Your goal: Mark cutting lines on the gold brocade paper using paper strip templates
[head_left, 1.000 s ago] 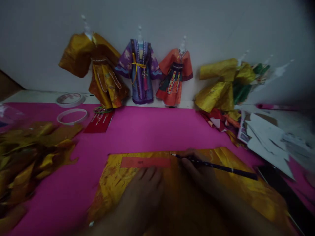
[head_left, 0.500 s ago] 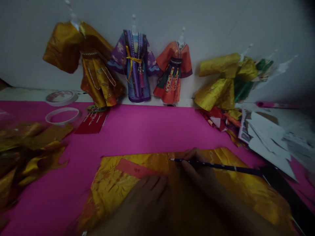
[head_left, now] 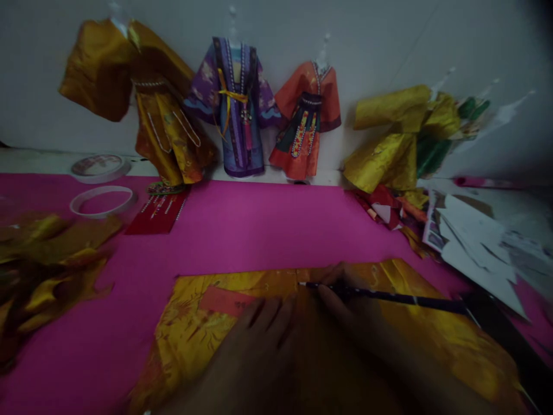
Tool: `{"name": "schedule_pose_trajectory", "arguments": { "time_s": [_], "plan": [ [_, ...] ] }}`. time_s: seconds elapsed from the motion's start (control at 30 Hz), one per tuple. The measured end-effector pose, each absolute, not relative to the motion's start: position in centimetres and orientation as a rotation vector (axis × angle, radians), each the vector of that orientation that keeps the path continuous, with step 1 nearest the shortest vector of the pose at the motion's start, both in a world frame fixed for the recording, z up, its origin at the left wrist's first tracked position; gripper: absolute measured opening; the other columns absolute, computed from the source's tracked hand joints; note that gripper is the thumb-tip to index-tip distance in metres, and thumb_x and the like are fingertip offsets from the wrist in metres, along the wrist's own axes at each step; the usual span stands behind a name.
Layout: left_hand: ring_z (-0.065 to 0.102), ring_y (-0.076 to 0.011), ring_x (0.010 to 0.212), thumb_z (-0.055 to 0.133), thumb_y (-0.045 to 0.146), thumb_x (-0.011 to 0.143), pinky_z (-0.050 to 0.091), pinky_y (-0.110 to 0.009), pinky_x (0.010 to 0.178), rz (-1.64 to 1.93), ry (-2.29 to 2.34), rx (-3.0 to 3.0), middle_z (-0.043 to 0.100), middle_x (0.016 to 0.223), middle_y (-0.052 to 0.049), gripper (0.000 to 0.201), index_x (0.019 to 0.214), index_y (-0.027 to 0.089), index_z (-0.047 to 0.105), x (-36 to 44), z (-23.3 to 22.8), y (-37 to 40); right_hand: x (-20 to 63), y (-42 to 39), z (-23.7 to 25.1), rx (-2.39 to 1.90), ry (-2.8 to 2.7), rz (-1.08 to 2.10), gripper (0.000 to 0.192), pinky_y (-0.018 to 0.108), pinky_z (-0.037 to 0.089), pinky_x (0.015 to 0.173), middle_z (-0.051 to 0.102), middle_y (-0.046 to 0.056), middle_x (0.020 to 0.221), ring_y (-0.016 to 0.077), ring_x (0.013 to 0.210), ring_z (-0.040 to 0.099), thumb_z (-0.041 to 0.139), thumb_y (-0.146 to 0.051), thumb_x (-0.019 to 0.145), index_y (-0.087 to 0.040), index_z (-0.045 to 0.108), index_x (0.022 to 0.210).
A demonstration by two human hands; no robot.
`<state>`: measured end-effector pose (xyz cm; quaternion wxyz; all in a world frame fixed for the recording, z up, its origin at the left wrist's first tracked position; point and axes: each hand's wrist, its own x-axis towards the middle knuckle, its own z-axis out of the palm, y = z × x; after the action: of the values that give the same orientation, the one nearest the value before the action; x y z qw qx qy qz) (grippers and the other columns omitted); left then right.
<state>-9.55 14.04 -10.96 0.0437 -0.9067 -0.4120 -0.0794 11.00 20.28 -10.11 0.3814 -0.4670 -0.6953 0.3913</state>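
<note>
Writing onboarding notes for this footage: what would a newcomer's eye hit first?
Probably the bright pink sheet across the middle, with ornate robes behind it along the wall, the purple robe beside an orange-red one. Then, front and center, the gold cloth, where the right hand holds a dark pencil and the left hand lies by a red strip.

Strip (head_left: 222, 301) on cloth (head_left: 190, 328), figures (head_left: 242, 127) behind

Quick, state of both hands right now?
Left hand: open, fingers over one end of the red strip on the gold fabric.
Right hand: closed around the dark pencil.
</note>
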Motion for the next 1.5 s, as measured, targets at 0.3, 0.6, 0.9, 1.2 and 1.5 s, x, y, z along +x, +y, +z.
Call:
{"name": "schedule_pose_trajectory", "arguments": {
  "time_s": [0.3,0.6,0.9,1.2,1.5],
  "plan": [
    [0.064,-0.0251,0.108,0.048,0.033,0.094,0.044,-0.042,0.089,-0.172,-1.32,-2.778,0.067,0.133,-0.008,0.039,0.127,0.017,0.062,-9.3,-10.3,13.7,11.1,20.2,-10.5,-1.054,-1.762,0.926,0.012,0.029,0.05,0.063,0.061,0.0,0.078,0.0159,0.069,0.059,0.057,-0.02,0.092,-0.027,0.052,0.084],
    [0.065,-0.0258,0.096,0.054,0.045,0.093,0.048,-0.043,0.084,-0.129,-1.435,-2.76,0.073,0.116,-0.005,0.034,0.115,0.022,0.067,-9.6,-9.1,14.0,11.3,20.2,-10.7,-1.085,-1.787,0.948,0.012,0.029,0.048,0.061,0.06,0.0,0.078,0.0153,0.068,0.057,0.056,-0.019,0.093,-0.026,0.051,0.084],
    [0.063,-0.0231,0.076,0.063,0.03,0.087,0.051,-0.039,0.064,0.022,-1.504,-2.824,0.07,0.09,-0.001,0.027,0.113,0.023,0.066,-9.5,-9.2,14.0,11.3,20.2,-10.7,-1.135,-1.804,0.974,0.013,0.03,0.044,0.061,0.058,-0.001,0.078,0.0162,0.067,0.053,0.057,-0.02,0.092,-0.027,0.049,0.084],
    [0.058,-0.0393,0.125,0.055,0.034,0.088,0.047,-0.055,0.098,-0.105,-1.403,-2.778,0.061,0.139,-0.017,0.047,0.133,0.019,0.06,-10.1,-10.7,14.3,11.0,20.4,-10.6,-1.096,-1.809,1.008,0.015,0.028,0.044,0.061,0.058,-0.002,0.075,0.0145,0.065,0.052,0.056,-0.016,0.091,-0.026,0.049,0.082],
    [0.057,-0.0394,0.127,0.055,0.031,0.088,0.051,-0.057,0.098,-0.011,-1.518,-2.829,0.058,0.143,-0.018,0.047,0.134,0.023,0.06,-10.0,-9.7,14.6,11.0,20.2,-10.6,-1.155,-1.791,1.048,0.013,0.029,0.045,0.063,0.059,-0.001,0.076,0.0152,0.068,0.054,0.057,-0.02,0.092,-0.025,0.051,0.083]
  ]
}}
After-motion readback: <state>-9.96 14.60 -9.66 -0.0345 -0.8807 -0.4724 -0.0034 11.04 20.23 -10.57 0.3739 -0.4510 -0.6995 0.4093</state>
